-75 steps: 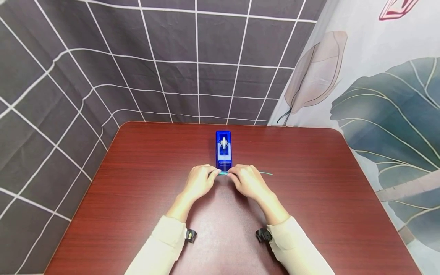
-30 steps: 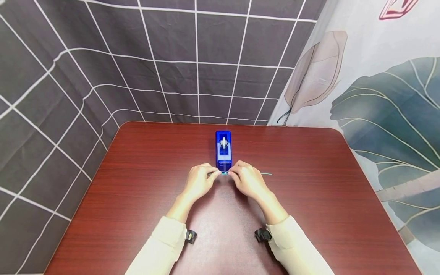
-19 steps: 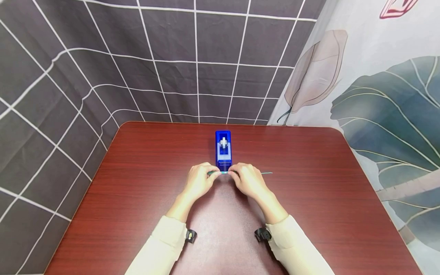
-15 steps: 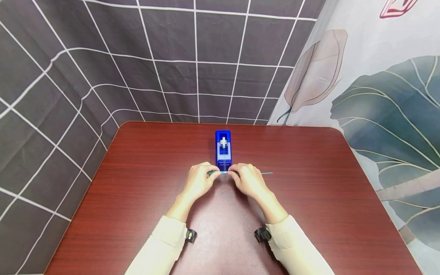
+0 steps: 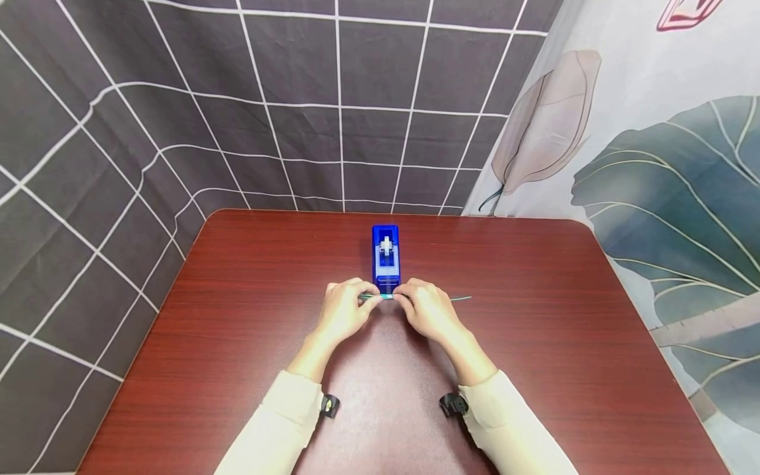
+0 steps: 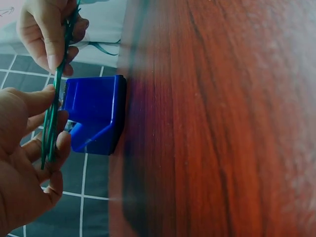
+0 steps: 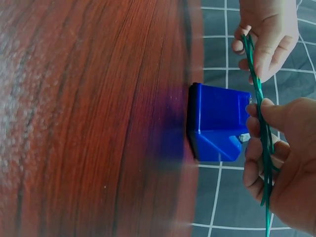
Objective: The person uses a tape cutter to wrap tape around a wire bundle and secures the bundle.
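Observation:
Both hands hold a folded bundle of thin green wire [image 5: 386,297] level, just in front of the blue tape dispenser [image 5: 388,272]. My left hand [image 5: 347,313] pinches it between thumb and fingers; in the left wrist view, looped strands [image 6: 52,128] run down across the curled fingers. My right hand [image 5: 430,313] pinches it a short gap away, and one loose wire end [image 5: 461,298] sticks out past that hand to the right. In the right wrist view the bundle [image 7: 263,113] spans both hands, above the table. A shiny patch shows on it between the thumbs.
The tape dispenser, with a pale roll [image 5: 386,246] in it, stands on the reddish-brown table [image 5: 267,277] toward the back edge. Dark gridded cloth [image 5: 297,132] hangs behind and to the left; a leaf-patterned curtain [image 5: 653,198] hangs at the right.
Both hands stay nearly in place with their pinch on the wire. The bundle shifts very slightly away from the body, toward the dispenser, and its loose right end tilts a little.

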Action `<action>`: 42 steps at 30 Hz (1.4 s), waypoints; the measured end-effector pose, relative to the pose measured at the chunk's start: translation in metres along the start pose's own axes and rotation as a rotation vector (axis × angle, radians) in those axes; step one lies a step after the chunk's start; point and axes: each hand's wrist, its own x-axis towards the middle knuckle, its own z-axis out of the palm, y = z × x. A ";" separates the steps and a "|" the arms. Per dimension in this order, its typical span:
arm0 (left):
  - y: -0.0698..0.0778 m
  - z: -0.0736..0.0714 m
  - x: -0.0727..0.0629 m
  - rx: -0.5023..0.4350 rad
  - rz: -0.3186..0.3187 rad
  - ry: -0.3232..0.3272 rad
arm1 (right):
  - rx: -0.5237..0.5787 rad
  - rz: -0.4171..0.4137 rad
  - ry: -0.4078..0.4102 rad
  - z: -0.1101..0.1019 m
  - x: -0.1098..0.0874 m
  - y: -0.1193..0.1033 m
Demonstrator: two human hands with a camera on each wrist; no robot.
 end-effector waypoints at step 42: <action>0.001 0.003 0.002 0.008 -0.016 -0.002 | 0.026 0.039 0.001 0.001 0.004 0.001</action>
